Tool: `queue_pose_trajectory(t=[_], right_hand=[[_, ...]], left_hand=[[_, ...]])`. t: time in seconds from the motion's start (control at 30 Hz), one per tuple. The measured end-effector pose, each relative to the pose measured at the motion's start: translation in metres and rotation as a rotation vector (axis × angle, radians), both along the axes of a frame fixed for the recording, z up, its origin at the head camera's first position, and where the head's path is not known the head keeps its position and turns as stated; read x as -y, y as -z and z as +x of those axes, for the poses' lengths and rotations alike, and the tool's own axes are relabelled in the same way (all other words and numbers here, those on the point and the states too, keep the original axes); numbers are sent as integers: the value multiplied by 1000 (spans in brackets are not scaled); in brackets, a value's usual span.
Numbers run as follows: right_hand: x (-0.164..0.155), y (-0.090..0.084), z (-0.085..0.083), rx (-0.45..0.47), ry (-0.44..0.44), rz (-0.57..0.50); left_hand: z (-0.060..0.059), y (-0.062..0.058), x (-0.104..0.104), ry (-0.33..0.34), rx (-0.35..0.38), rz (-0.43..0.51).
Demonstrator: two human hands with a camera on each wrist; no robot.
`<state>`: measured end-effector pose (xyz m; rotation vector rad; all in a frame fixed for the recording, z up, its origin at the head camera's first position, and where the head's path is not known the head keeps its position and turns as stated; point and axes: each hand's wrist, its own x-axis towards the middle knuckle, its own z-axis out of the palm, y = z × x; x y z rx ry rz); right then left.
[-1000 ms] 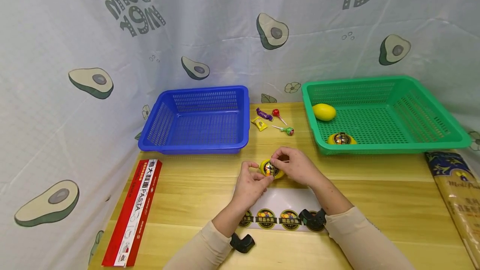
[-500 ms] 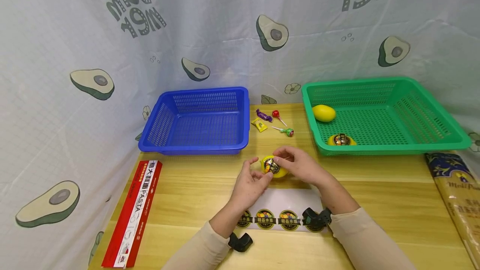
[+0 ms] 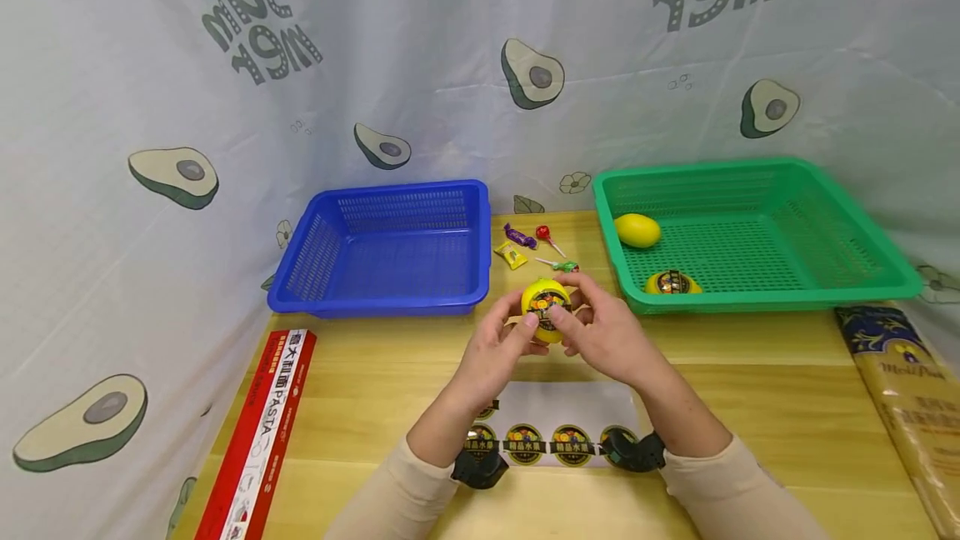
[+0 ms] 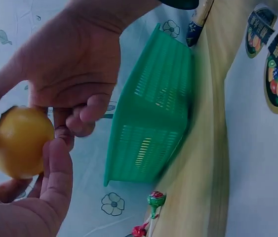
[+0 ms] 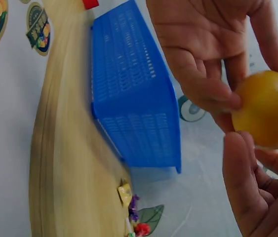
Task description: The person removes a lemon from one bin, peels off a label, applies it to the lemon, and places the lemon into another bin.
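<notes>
A yellow lemon [image 3: 552,337] with a round, dark fruit-label sticker [image 3: 545,304] on its near face is held up over the middle of the table. My left hand [image 3: 491,352] grips its left side, thumb on the sticker's lower edge. From the right, my right hand [image 3: 611,340] holds it too, its thumb lying across the sticker. Both wrist views show the lemon's plain back, with fingers curled around it. Below the hands lies a white sheet [image 3: 566,401] bearing a row of the same stickers, partly covered by the wrist cameras.
A blue basket [image 3: 405,307] stands at the back left. The green basket [image 3: 757,302] at the right contains a plain lemon [image 3: 638,231] and a labelled one [image 3: 693,287]. Wrapped candies [image 3: 512,255] and lollipops lie between them. A red pasta box [image 3: 258,432] and a pasta bag [image 3: 907,407] flank the table.
Both hands have lifted the lemon up and away from the sheet, turning its label toward the head camera. Both thumbs have moved onto the sticker. The head view has shifted slightly.
</notes>
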<state>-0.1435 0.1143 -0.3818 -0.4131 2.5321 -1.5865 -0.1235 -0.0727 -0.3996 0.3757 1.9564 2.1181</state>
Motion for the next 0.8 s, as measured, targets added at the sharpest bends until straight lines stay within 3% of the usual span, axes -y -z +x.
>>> queue_pose_trajectory(t=[0.13, 0.23, 0.53, 0.8], right_hand=[[8, 2, 4, -30, 27, 120], [10, 6, 4, -92, 73, 147], [17, 22, 2, -187, 119, 28], [22, 28, 0, -113, 211, -98]], left_hand=[[2, 4, 2, 48, -58, -47], [1, 8, 1, 67, -79, -51], [-3, 15, 4, 62, -74, -38], [-6, 17, 8, 75, -54, -28]])
